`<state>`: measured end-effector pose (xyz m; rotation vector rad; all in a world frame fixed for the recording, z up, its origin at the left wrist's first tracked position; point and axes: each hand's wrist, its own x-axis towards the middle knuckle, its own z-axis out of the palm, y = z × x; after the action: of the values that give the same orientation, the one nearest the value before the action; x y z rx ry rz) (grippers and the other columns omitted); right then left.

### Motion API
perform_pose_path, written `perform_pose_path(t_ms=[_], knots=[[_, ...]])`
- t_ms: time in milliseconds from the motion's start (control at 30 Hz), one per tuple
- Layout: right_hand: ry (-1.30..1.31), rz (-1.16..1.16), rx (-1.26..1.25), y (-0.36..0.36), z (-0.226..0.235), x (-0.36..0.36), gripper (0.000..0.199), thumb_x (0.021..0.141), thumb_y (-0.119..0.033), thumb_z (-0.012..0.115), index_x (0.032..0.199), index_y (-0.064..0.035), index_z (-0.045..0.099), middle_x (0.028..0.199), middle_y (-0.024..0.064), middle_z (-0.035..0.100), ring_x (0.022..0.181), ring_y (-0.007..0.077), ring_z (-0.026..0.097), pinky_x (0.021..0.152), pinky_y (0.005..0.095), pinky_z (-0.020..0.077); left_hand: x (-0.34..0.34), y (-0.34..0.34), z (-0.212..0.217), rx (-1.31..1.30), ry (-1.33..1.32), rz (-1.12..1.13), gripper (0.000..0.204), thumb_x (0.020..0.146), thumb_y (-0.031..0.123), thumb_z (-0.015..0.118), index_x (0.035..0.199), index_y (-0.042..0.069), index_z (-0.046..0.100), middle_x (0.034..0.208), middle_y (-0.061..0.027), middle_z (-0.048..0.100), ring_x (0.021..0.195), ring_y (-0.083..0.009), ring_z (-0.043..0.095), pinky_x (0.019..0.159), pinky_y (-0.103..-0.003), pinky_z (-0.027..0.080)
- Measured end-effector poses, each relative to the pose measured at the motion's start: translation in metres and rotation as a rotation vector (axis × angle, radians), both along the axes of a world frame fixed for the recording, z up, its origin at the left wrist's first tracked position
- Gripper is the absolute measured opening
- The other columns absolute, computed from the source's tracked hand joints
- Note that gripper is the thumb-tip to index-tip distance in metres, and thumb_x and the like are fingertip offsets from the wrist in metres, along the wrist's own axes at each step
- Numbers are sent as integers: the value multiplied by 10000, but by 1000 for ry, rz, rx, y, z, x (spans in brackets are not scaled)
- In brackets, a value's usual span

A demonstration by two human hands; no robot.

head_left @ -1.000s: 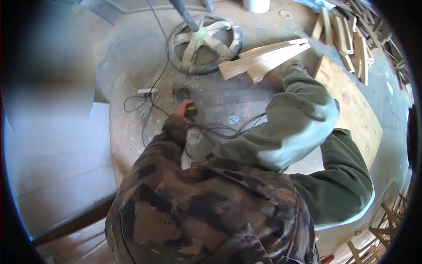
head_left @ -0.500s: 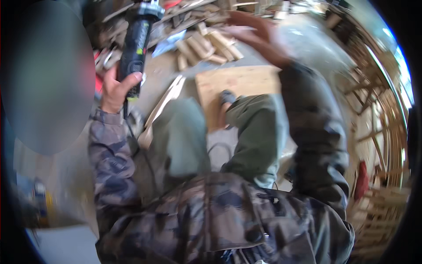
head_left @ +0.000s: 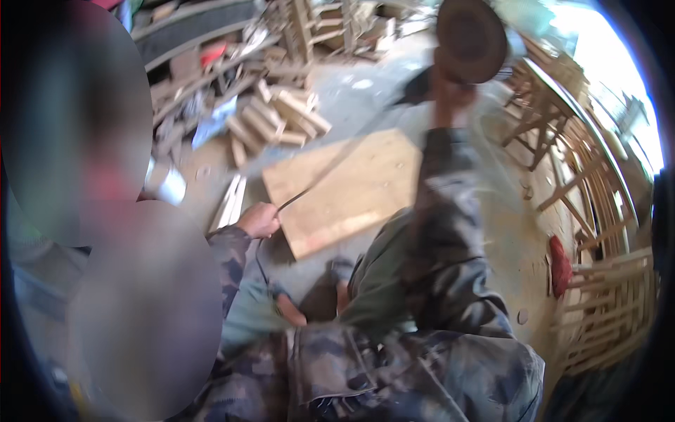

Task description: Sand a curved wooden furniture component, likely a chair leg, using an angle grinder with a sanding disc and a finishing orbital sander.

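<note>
My right hand (head_left: 451, 98) is raised at the upper right, closed around an angle grinder whose round brown disc (head_left: 471, 41) faces me. Its fingers are partly hidden and blurred. From the grinder's black end, a dark power cord (head_left: 330, 167) runs down to the left across a wooden board (head_left: 344, 193). My left hand (head_left: 260, 220), at the board's left edge, is closed on that cord. Below this hand the cord hangs on toward my feet.
Short wood blocks (head_left: 271, 119) lie heaped beyond the board, near more scrap wood. Pale wood strips (head_left: 228, 204) lie left of the board. Wooden frames (head_left: 598, 302) stand along the right, beside a red object (head_left: 560, 266). A white container (head_left: 166, 183) is at the left.
The grinder has passed from my left hand to my right, at the upper right. My left hand has come down and now grips the cord. My view has shifted, showing more of the board.
</note>
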<state>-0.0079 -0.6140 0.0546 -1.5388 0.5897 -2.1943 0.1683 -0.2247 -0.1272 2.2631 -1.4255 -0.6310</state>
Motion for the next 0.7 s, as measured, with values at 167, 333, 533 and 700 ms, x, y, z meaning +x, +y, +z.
perform_pose_path(t_ms=[167, 333, 533, 700], knots=[[284, -297, -239, 43, 20, -71, 675, 660, -374, 855, 1167, -2, 609, 1067, 108, 685, 977, 243, 649, 887, 362, 488, -36, 75, -129, 454, -9, -442, 394, 719, 323, 700, 973, 22, 683, 938, -208, 683, 882, -373, 651, 761, -452, 501], [323, 564, 466, 62, -25, -44, 425, 729, -199, 831, 1065, -18, 642, 926, 26, 657, 801, 156, 622, 762, 334, 521, -70, 0, -83, -306, 193, -8, 593, 836, 285, 653, 1312, -15, 465, 1244, -262, 536, 1158, -388, 531, 985, -413, 430], [245, 1271, 1094, 71, -94, 5, 409, 843, -370, 721, 965, -27, 535, 799, 93, 589, 692, 205, 599, 654, 322, 531, -116, -123, 36, -680, 840, 55, 901, 780, 483, 755, 1375, -67, 361, 1157, -228, 583, 1032, -249, 615, 866, -352, 501], [97, 1407, 1161, 101, -75, 7, 404, 853, -350, 698, 973, 3, 542, 803, 123, 603, 695, 235, 619, 660, 372, 554, -119, -130, 55, -868, 905, -21, 512, 845, 308, 680, 1157, -52, 492, 911, -75, 582, 770, -112, 585, 672, -259, 495]])
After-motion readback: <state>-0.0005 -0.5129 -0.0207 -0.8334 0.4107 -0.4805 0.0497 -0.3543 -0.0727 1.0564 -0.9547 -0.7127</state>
